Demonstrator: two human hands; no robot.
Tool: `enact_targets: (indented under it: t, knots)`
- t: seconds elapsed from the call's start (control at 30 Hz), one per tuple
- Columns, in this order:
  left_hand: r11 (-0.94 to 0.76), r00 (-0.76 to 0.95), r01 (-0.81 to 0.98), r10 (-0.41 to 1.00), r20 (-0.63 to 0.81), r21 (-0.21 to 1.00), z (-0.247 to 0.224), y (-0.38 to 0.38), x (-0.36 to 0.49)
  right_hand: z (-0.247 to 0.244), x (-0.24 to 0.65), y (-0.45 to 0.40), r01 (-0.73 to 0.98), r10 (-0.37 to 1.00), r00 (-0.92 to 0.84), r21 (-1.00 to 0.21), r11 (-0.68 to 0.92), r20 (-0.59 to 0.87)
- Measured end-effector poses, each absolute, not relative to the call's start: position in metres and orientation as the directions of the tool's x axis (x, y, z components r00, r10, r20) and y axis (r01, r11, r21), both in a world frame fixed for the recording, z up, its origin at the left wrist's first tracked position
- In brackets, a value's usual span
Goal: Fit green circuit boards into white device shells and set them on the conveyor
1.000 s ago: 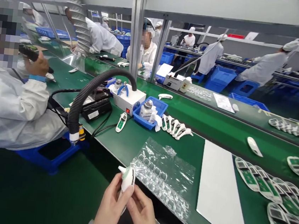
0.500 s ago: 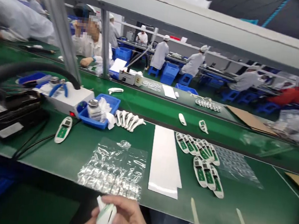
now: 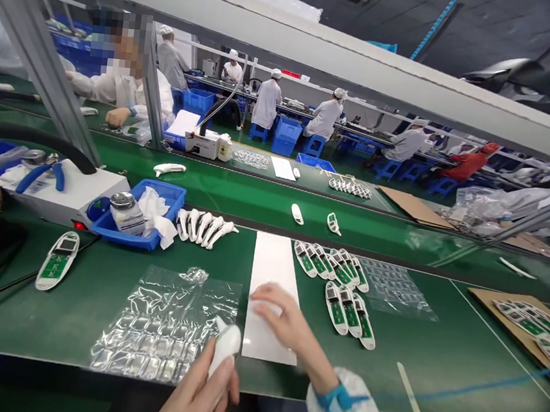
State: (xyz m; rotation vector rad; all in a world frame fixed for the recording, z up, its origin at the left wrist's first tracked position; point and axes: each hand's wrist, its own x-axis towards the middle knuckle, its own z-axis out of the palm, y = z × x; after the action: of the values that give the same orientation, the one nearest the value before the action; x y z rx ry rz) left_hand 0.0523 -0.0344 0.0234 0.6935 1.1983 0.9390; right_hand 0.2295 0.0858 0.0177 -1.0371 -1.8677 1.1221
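My left hand [image 3: 204, 388] is closed around a white ear thermometer [image 3: 225, 345], whose narrow tip points up and left in front of the bench edge. Over the white sheet [image 3: 276, 265] hovers my right hand [image 3: 283, 312], its fingers apart with nothing visible in them. A clear plastic sheet with rows of small square pieces [image 3: 152, 344] lies left of it. To the right are white half shells with green circuit boards [image 3: 350, 311], in two overlapping groups. Several white thermometer bodies [image 3: 204, 226] lie in a row beyond the plastic sheet.
A blue tray [image 3: 158, 190] with a metal-capped jar [image 3: 127, 212] and tissues stands beside a white box [image 3: 74, 195] carrying blue-handled pliers [image 3: 42, 175]. One loose shell [image 3: 57, 262] lies at left. Cardboard [image 3: 484, 297] with more shells is at right. A co-worker [image 3: 130, 86] sits across the line.
My right hand has left the thermometer and reached forward over the white sheet, opening. The thermometer stays in my left hand, now turned. The view has swung to the right.
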Motion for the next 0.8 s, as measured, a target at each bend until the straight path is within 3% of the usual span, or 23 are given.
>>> enact_targets:
  t: [0.07, 0.17, 0.47, 0.8]
  knots:
    - [0.432, 0.149, -0.316, 0.902, -0.406, 0.844, 0.026, -0.014, 0.066, 0.008, 0.245, 0.124, 0.387, 0.905, -0.377, -0.853, 0.349, 0.199]
    - [0.399, 0.11, -0.405, 0.914, -0.39, 0.822, 0.017, 0.01, 0.083, -0.015, 0.252, 0.159, 0.419, 0.91, -0.373, -0.842, 0.34, 0.182]
    - [0.423, 0.049, -0.432, 0.893, -0.448, 0.796, -0.006, 0.026, 0.093, -0.035, 0.241, 0.161, 0.479, 0.932, -0.325, -0.822, 0.307, 0.159]
    - [0.442, 0.09, -0.421, 0.889, -0.448, 0.792, 0.005, 0.017, 0.084, -0.011, 0.243, 0.147, 0.273, 0.972, -0.153, -0.938, 0.215, 0.178]
